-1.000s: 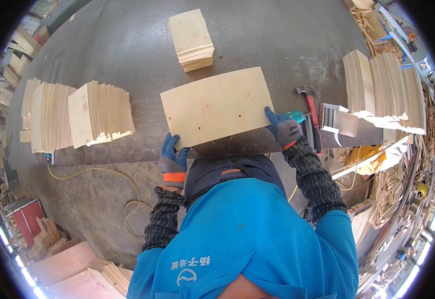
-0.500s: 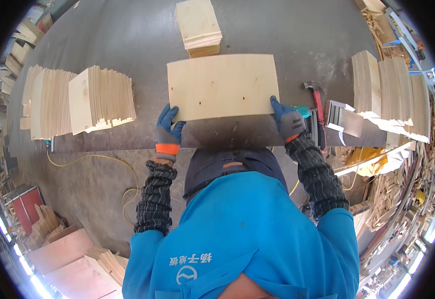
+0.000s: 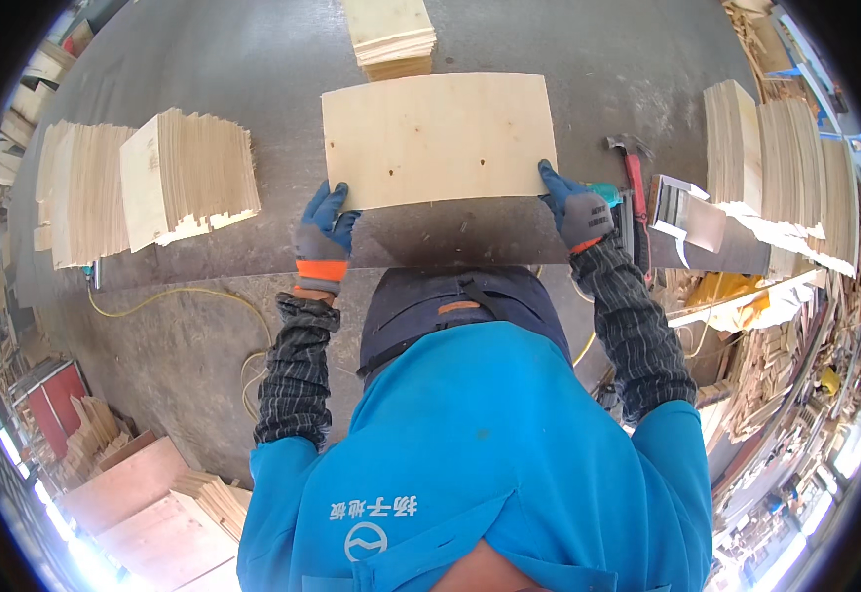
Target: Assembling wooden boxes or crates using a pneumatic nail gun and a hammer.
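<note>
A pale rectangular wood panel [image 3: 438, 138] with a few small dark knots lies between my gloved hands, over the near part of the dark table. At its lower left corner my left hand [image 3: 326, 227] is closed, thumb on the top face and fingers under the edge. My right hand [image 3: 575, 205] grips the lower right corner in the same way. Just beyond the panel stands a stack of wood sheets [image 3: 389, 35]. To the right of my right hand lie a claw hammer [image 3: 635, 178] with a red handle and a teal tool [image 3: 605, 192], partly hidden by that hand.
Rows of upright wood sheets stand on the table [image 3: 282, 89] at left [image 3: 188, 173] and right [image 3: 786, 163]. An open small box [image 3: 682, 209] sits beside the hammer. A yellow hose [image 3: 179, 294] runs along the floor below the table's near edge.
The whole scene sits slightly higher in the picture, as the view has shifted. Both hands keep their hold on the panel's near corners; the panel looks slightly larger.
</note>
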